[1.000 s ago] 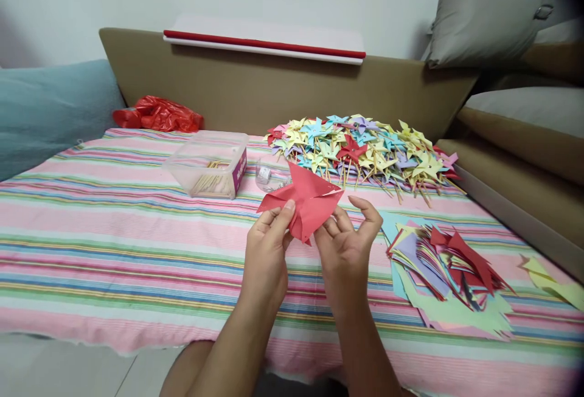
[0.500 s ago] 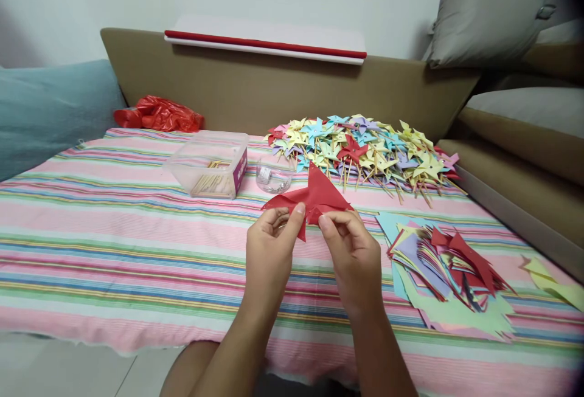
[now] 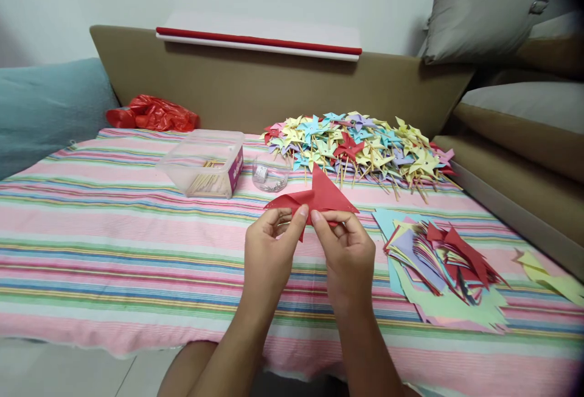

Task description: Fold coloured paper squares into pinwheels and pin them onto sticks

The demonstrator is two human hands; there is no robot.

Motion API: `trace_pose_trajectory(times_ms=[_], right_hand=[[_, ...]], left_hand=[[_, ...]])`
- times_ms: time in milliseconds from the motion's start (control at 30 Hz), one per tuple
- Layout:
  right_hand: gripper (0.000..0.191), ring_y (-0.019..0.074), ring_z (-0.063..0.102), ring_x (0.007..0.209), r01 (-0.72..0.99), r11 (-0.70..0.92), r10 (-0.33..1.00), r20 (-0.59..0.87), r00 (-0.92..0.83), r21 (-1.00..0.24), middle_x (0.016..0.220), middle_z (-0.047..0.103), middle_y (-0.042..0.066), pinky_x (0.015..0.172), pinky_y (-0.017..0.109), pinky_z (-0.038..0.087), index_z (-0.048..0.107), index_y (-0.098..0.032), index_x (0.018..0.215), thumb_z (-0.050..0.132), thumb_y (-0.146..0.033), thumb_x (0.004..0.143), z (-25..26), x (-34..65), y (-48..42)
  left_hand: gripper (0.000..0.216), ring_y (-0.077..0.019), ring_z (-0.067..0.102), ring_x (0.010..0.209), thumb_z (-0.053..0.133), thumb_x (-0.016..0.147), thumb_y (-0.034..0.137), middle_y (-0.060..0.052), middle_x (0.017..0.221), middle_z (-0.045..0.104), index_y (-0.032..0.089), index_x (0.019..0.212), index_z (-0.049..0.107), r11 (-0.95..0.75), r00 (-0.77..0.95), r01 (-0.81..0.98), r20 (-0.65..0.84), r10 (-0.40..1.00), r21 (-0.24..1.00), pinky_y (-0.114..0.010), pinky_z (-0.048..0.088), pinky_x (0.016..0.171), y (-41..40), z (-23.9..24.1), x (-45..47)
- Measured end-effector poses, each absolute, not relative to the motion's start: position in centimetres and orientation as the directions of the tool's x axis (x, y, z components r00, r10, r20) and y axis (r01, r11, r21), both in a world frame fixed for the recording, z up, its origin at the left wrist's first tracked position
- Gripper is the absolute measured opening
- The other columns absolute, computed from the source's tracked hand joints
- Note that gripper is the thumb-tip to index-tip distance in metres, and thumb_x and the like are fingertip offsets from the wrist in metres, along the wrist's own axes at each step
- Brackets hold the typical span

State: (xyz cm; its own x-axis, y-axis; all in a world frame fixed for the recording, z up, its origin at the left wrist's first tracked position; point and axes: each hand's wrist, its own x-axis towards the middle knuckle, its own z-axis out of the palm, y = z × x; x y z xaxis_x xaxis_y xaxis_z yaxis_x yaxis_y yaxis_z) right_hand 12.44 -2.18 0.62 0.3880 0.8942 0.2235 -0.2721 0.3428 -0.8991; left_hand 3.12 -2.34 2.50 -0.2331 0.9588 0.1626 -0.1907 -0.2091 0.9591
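A red paper pinwheel [image 3: 326,191], partly folded, is held up between my two hands above the striped cloth. My left hand [image 3: 274,233] grips its left side, with the thumb pressed near the middle. Close beside that thumb, my right hand [image 3: 349,242] pinches the paper from the right. One pointed corner stands up at the top, and another tip hangs below the left thumb. My fingers hide part of the lower folds. Just beyond the paper is a small clear round tub [image 3: 270,177] with tiny shiny pieces in it.
A clear plastic box [image 3: 201,152] holding thin wooden sticks stands left of the tub. Finished pinwheels [image 3: 365,148] lie heaped at the back. Cut coloured paper [image 3: 440,263] is stacked at right, near a yellow paper piece [image 3: 550,275]. A red plastic bag [image 3: 157,114] lies back left.
My right thumb has moved left, close to the left thumb, pressing a fold toward the pinwheel's middle. The whole view has shifted slightly.
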Motion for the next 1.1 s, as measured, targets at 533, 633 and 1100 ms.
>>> trace_pose_trajectory(times_ms=[533,633,1100], right_hand=[[0.021,0.0176,0.073,0.078,-0.306,0.329,0.889,0.185,0.418,-0.893,0.080,0.076,0.003,0.073,0.029,0.059,0.071,-0.017,0.080,0.086,-0.030,0.073,0.6,12.0,-2.2],[0.021,0.0181,0.073,0.080,-0.295,0.331,0.893,0.196,0.406,-0.897,0.084,0.076,0.004,0.079,0.032,0.059,0.073,-0.018,0.080,0.088,-0.031,0.072,0.5,12.2,-2.1],[0.054,0.0172,0.068,0.096,-0.355,0.403,0.847,0.196,0.495,-0.843,0.114,0.065,0.003,0.088,0.034,0.054,0.048,-0.028,0.110,0.086,-0.034,0.073,1.5,12.6,-2.2]], left_hand=[[0.025,-0.0141,0.067,0.078,0.083,0.078,0.035,-0.004,0.081,0.074,0.013,0.082,0.072,-0.168,-0.219,-0.245,0.115,0.969,0.955,-0.023,0.052,0.071,-2.3,2.5,3.0],[0.026,-0.0127,0.063,0.073,0.082,0.079,0.036,-0.002,0.076,0.070,0.013,0.081,0.071,-0.173,-0.212,-0.222,0.126,0.969,0.959,-0.022,0.050,0.068,-2.3,2.6,2.8],[0.026,-0.0130,0.057,0.065,0.073,0.087,0.038,0.001,0.067,0.061,0.018,0.074,0.064,-0.257,-0.185,-0.026,0.248,0.951,0.966,-0.024,0.045,0.064,-2.4,3.0,2.1]])
